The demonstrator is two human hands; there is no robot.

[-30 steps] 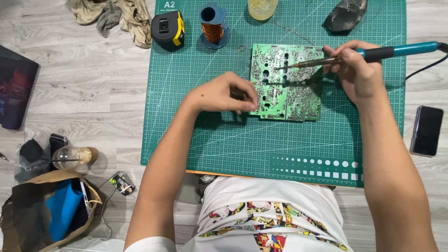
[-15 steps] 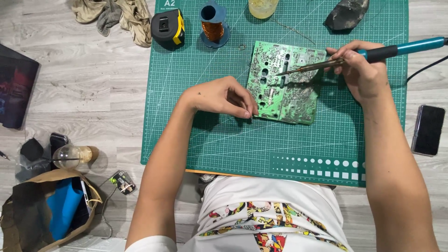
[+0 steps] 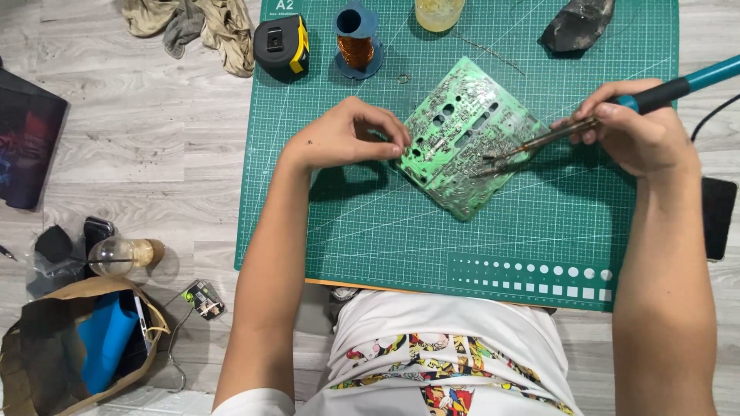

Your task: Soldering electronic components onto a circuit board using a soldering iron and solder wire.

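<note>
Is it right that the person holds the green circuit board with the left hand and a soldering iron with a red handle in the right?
Not quite. The head view shows the soldering iron in the right hand has a teal-blue handle. The left hand does hold the green circuit board.

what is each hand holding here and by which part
The right hand holds a soldering iron by its dark grip, tip on the board. The left hand pinches the green circuit board at its left edge.

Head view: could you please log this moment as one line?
left hand: pinches edge of green printed circuit board | right hand: holds teal-handled soldering iron, tip on board | surface: green gridded cutting mat
</note>
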